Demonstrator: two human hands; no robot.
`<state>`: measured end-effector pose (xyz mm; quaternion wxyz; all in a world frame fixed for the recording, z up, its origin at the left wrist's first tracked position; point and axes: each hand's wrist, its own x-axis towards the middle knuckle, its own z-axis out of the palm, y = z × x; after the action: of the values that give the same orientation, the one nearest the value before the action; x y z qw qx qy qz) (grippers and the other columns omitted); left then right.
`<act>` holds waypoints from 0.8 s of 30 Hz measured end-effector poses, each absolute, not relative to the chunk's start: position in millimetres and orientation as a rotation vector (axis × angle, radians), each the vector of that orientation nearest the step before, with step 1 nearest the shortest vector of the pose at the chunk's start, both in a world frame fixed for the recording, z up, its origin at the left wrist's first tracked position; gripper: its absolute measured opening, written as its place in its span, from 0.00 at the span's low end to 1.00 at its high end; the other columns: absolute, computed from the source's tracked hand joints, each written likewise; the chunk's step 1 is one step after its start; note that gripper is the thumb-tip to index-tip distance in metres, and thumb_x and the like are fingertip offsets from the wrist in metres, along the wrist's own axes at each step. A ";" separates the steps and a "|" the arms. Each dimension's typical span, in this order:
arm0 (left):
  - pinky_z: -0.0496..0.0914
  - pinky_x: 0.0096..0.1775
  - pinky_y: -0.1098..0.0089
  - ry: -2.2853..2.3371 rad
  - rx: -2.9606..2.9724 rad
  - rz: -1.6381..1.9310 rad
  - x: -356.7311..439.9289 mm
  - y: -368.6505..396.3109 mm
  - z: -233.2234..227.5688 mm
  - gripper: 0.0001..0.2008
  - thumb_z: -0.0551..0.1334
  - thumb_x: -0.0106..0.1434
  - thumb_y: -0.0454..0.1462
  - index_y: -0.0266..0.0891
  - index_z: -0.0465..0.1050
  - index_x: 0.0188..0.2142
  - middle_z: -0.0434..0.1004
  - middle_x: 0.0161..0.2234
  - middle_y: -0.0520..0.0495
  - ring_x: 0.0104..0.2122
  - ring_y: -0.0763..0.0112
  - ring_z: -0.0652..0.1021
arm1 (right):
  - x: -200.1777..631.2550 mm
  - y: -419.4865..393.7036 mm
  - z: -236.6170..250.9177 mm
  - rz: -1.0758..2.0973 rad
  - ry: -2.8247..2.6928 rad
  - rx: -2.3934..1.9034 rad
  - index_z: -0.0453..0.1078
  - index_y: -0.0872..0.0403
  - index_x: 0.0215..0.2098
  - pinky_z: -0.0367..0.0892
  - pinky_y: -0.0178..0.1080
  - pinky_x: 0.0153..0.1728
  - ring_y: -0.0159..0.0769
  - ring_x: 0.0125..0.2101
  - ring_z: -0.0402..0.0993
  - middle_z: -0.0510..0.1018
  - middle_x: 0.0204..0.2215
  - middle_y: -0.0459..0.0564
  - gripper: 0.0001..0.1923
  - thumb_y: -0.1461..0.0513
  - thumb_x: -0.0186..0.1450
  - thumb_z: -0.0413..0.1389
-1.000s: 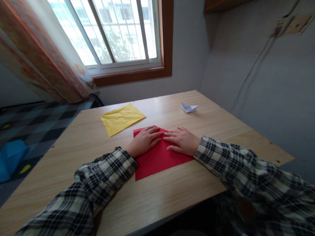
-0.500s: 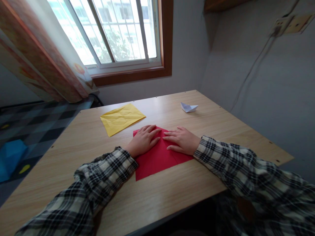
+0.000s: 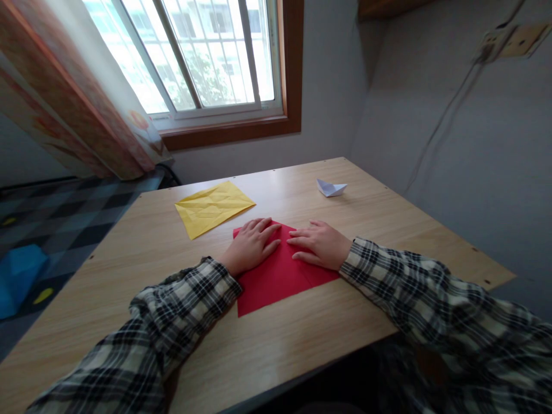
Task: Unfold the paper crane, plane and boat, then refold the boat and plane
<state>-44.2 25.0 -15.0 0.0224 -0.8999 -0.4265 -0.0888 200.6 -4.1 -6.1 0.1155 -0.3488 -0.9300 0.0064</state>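
A partly folded sheet of red paper lies on the wooden table in front of me. My left hand rests flat on its upper left part, fingers stretched out. From the right, my right hand lies on the sheet's upper right part, with its fingers also extended. A small strip of red shows between the fingertips of both hands. Parts of the paper's upper edge and folds are hidden under the palms.
A creased yellow paper lies at the back left of the table. Farther right stands a small white paper boat. A blue object rests on the checked cloth to the left. Behind are a window and walls.
Both hands stay nearly in place on the red paper. The fingertips have moved very slightly apart; everything else looks the same.
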 end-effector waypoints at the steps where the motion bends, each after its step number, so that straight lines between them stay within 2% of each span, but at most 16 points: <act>1: 0.59 0.64 0.50 -1.323 -2.786 -0.275 -44.3 25.1 -15.2 0.24 0.51 0.72 0.48 0.42 0.65 0.62 0.65 0.63 0.40 0.62 0.54 0.65 | 200.5 -4.3 -6.0 0.011 -2.717 -1.021 0.72 0.52 0.57 0.57 0.54 0.61 0.44 0.56 0.73 0.74 0.58 0.55 0.21 0.51 0.73 0.49; 12: 0.59 0.63 0.49 -1.340 -2.835 -0.345 -45.3 27.3 -16.4 0.24 0.51 0.71 0.48 0.43 0.66 0.62 0.65 0.64 0.40 0.63 0.53 0.65 | 200.4 -6.6 -1.4 -0.077 -2.681 -1.071 0.77 0.51 0.47 0.60 0.50 0.57 0.40 0.46 0.78 0.81 0.49 0.53 0.17 0.53 0.73 0.49; 24: 0.59 0.63 0.50 -1.342 -2.831 -0.315 -44.2 26.5 -15.0 0.25 0.50 0.71 0.49 0.42 0.66 0.62 0.65 0.64 0.39 0.63 0.54 0.65 | 193.6 -19.8 13.9 -0.146 -2.726 -1.297 0.77 0.55 0.37 0.64 0.43 0.46 0.40 0.39 0.79 0.83 0.40 0.54 0.19 0.55 0.74 0.47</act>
<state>-44.2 26.5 -15.0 -0.0039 -0.8990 -0.4262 -0.1001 193.6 -19.8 13.9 0.0598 -0.4284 -0.9003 -0.0482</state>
